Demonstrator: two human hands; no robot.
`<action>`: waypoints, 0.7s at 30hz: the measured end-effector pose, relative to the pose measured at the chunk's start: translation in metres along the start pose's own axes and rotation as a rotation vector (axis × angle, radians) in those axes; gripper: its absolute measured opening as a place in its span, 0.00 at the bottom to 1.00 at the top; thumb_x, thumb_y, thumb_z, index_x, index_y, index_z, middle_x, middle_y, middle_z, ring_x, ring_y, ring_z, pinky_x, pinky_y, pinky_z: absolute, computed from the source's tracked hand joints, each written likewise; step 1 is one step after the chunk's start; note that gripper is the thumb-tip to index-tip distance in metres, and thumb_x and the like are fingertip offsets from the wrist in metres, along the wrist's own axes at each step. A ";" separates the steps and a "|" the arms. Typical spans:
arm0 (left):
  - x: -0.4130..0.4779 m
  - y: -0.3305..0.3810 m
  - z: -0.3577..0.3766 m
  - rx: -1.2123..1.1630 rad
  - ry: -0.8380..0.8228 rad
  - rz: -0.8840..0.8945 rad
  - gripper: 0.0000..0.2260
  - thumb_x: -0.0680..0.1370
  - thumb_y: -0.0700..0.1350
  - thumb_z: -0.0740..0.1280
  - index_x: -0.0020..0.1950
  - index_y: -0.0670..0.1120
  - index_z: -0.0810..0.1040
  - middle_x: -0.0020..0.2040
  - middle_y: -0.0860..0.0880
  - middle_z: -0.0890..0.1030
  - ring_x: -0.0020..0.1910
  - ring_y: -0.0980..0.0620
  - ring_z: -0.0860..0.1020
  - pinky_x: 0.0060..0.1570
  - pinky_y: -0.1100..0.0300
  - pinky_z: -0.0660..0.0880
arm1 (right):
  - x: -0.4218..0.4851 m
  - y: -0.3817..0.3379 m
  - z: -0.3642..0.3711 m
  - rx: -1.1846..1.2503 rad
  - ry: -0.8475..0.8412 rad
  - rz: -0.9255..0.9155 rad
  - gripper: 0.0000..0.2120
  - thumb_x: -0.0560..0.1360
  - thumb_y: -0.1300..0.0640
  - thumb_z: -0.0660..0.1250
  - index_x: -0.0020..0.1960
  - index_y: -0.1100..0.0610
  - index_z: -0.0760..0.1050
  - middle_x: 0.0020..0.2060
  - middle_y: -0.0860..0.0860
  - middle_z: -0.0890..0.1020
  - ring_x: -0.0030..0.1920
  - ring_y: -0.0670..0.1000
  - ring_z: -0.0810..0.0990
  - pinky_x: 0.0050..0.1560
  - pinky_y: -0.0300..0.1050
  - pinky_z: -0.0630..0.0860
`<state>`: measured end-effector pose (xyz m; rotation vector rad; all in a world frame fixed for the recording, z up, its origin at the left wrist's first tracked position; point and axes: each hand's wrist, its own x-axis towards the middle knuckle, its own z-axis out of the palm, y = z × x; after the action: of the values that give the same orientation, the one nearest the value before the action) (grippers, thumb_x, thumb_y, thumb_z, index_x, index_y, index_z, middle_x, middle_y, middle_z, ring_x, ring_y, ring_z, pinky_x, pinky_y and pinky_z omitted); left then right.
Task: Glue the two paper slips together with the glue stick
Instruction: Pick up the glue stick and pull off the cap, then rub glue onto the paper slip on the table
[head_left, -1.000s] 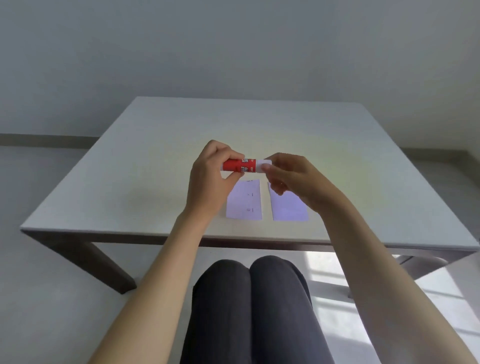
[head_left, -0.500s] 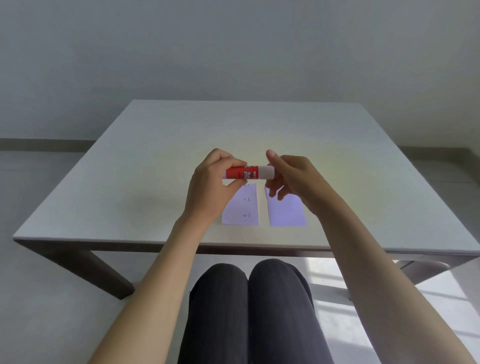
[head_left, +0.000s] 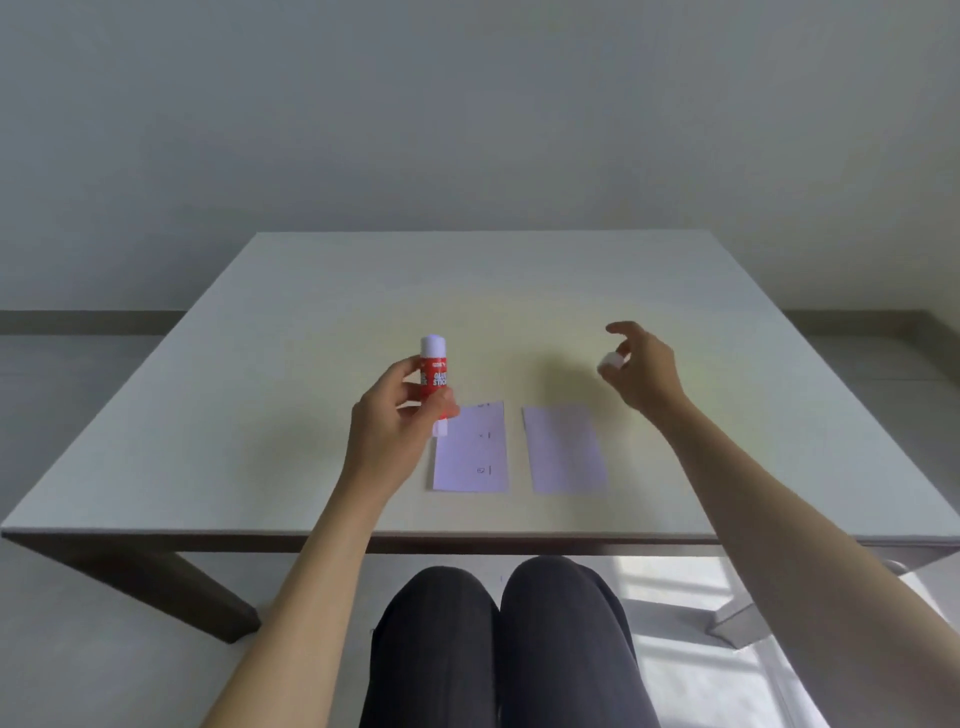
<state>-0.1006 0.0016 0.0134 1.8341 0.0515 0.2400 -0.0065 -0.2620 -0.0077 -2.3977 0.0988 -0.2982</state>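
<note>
My left hand (head_left: 387, 431) fingers (head_left: 410, 371) wrap the red glue stick (head_left: 434, 382), upright above the surface (head_left: 311, 312). I read "GLUE STICK" on it. My right hand (head_left: 641, 371) pinches the white cap (head_left: 609, 360). Two paper slips (head_left: 470, 449) lie flat below.

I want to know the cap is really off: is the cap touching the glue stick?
Apart. In the head view the right hand holds the cap far right of the glue stick, which is upright in the left hand.

white table (head_left: 311, 332) | two paper slips (head_left: 470, 449) (head_left: 565, 449) flat, apart | left slip's marks unreadable
</note>
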 end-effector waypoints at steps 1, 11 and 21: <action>0.000 0.000 0.001 0.001 -0.016 -0.002 0.07 0.74 0.46 0.68 0.51 0.55 0.77 0.43 0.50 0.85 0.43 0.54 0.84 0.45 0.62 0.78 | 0.000 0.005 0.004 -0.004 -0.019 -0.017 0.22 0.72 0.67 0.61 0.66 0.61 0.71 0.49 0.64 0.79 0.45 0.60 0.77 0.46 0.44 0.70; 0.003 0.008 0.014 -0.254 0.148 -0.091 0.10 0.65 0.47 0.77 0.42 0.49 0.79 0.40 0.54 0.83 0.40 0.55 0.83 0.49 0.52 0.80 | -0.029 -0.013 0.007 -0.202 0.105 -0.194 0.31 0.72 0.53 0.70 0.72 0.56 0.64 0.62 0.60 0.73 0.55 0.61 0.76 0.54 0.51 0.72; 0.003 0.034 0.034 -0.527 0.346 -0.128 0.13 0.64 0.48 0.77 0.41 0.45 0.77 0.50 0.40 0.82 0.50 0.43 0.83 0.54 0.48 0.79 | -0.098 -0.104 0.036 1.103 -0.372 0.011 0.07 0.79 0.59 0.62 0.49 0.63 0.75 0.31 0.53 0.78 0.30 0.51 0.75 0.34 0.40 0.74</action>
<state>-0.0939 -0.0391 0.0380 1.2457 0.3165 0.4345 -0.0943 -0.1455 0.0173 -1.3158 -0.1842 0.1050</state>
